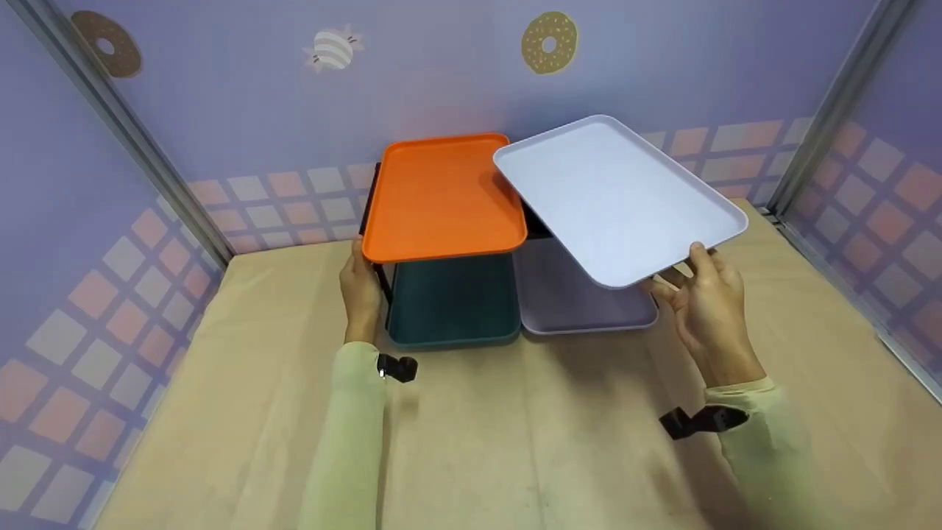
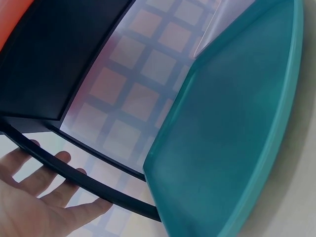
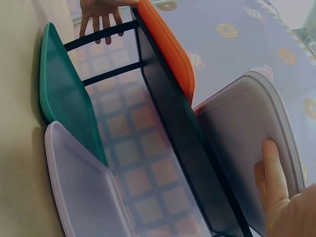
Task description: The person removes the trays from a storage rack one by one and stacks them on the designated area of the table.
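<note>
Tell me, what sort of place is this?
It looks like a small indoor booth, perhaps set up for demonstrations or filming, though I can't be sure. Patterned purple wall panels close in around the work, grey metal posts frame the corners, and a creased beige surface lies between them.

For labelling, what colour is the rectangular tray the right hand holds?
The tray is pale lavender, best in head view.

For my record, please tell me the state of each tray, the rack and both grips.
Black rack, standing upright.
Orange tray, flat on top of the rack.
Raised pale tray, tilted, held up.
Teal tray, flat, below the rack's top.
Lower lavender tray, flat beside the teal tray.
Left grip, fingers extended at the rack's left side.
Right grip, pinching the raised pale tray's near edge.
</note>
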Demonstrator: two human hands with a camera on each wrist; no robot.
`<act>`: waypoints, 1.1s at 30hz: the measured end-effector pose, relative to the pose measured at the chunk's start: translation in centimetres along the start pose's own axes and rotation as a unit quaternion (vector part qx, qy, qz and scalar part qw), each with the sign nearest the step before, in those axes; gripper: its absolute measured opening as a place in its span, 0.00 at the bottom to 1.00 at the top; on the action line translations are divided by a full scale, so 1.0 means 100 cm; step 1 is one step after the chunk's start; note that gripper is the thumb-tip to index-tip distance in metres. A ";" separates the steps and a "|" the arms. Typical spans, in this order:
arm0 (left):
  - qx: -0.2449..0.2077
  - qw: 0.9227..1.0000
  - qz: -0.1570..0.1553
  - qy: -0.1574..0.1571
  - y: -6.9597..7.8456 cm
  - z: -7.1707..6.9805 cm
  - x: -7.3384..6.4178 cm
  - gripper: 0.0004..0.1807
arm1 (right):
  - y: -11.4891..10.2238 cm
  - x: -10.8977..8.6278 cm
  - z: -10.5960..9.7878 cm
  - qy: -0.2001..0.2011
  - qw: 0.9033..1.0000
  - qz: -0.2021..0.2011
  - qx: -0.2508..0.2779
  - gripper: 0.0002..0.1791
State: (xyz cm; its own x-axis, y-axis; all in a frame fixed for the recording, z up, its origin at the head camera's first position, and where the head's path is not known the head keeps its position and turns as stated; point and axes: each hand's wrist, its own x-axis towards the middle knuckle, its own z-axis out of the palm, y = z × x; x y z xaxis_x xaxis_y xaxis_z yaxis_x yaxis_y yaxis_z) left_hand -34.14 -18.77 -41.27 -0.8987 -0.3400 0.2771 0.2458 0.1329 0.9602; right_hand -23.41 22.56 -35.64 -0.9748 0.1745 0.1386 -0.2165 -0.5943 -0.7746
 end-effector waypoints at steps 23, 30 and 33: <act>0.005 1.000 0.002 0.014 0.000 0.002 0.003 0.26 | -0.007 -0.011 -0.010 0.021 0.999 0.001 -0.049 0.18; 0.019 1.000 -0.002 0.011 0.001 0.002 0.001 0.30 | -0.009 -0.015 -0.017 0.006 0.999 0.006 -0.044 0.19; 0.026 1.000 0.000 0.012 0.001 0.001 0.001 0.31 | -0.009 -0.016 -0.018 0.001 0.999 0.008 -0.049 0.20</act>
State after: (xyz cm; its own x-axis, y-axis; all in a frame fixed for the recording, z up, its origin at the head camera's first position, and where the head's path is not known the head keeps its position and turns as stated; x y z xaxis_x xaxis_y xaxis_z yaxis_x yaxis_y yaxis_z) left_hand -34.28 -18.68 -41.16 -0.8898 -0.3614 0.2788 0.2268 0.1802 0.9571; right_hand -21.59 24.27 -36.30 -0.9779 0.1672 0.1255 -0.1954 -0.5177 -0.8330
